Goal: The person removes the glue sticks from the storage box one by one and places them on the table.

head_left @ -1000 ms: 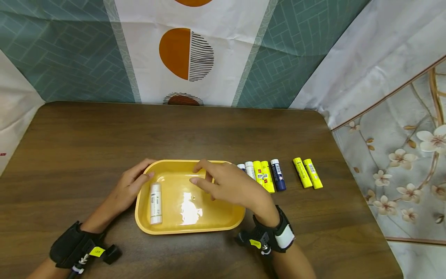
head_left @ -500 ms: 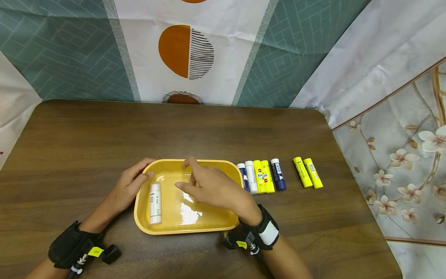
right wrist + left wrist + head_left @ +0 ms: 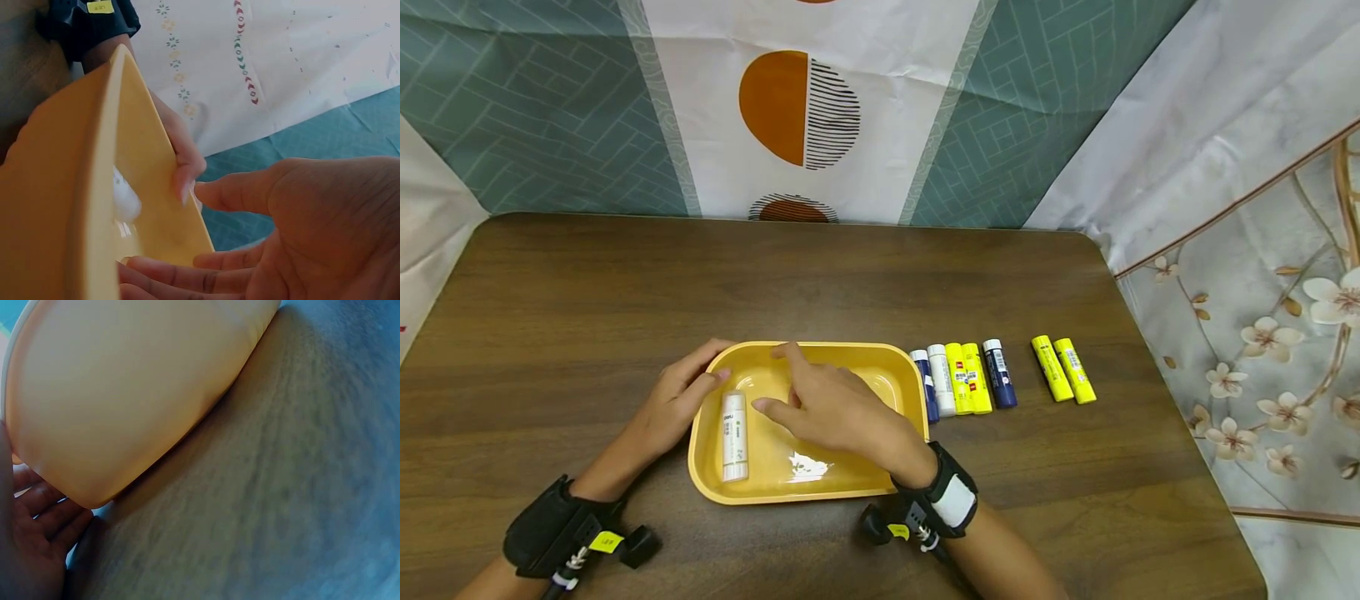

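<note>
A yellow tray [image 3: 880, 375] lies on the table, with one white glue stick [image 3: 735, 437] along its left end. My left hand [image 3: 677, 404] grips the tray's left rim, thumb on top and fingers outside below, as the left wrist view also shows beside the tray wall [image 3: 125, 394]. Over the tray hovers my right hand [image 3: 842, 412], thumb and index finger spread apart, just right of the white stick, with nothing held. In the right wrist view the right hand [image 3: 325, 225] has its fingers extended past the near rim, partly hiding the tray floor.
Right of the tray stand in a row a blue glue stick [image 3: 925, 383], a white one [image 3: 941, 381], two yellow ones [image 3: 966, 379] and another blue one [image 3: 1000, 375]. Farther right lie two more yellow sticks [image 3: 1063, 371]. Patterned cloth [image 3: 850, 108] hangs behind the table.
My right hand has moved left across the tray toward the white glue stick, uncovering the blue stick by the right rim. My left hand stays on the rim.
</note>
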Available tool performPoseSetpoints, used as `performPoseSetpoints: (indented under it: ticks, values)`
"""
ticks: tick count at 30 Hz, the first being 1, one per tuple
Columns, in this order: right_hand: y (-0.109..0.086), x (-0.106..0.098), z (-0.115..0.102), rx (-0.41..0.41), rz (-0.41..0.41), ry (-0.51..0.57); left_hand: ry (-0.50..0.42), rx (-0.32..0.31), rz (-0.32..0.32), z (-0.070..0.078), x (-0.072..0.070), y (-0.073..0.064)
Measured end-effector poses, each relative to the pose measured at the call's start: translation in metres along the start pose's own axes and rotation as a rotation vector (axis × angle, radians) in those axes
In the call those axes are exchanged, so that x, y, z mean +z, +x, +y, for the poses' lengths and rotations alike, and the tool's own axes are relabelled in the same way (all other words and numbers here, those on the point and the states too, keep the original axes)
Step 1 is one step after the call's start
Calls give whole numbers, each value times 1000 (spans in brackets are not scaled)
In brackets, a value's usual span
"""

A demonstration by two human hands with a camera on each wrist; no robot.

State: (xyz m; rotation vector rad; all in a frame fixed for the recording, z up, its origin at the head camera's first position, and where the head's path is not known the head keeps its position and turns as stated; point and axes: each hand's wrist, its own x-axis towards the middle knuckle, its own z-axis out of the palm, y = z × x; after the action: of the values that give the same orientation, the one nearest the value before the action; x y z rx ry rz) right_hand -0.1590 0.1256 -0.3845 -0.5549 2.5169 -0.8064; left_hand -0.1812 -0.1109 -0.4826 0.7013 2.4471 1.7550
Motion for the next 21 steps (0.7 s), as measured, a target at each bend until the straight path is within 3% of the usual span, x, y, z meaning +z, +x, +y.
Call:
performPoseSetpoints:
  ticks: [10,21]
  values:
    - [10,15,-7,-7,-59,-57,-18,-1,0,0,0,-1]
    - [16,29,-20,-46,-102,-180,-8,43,-8,-1,0,1]
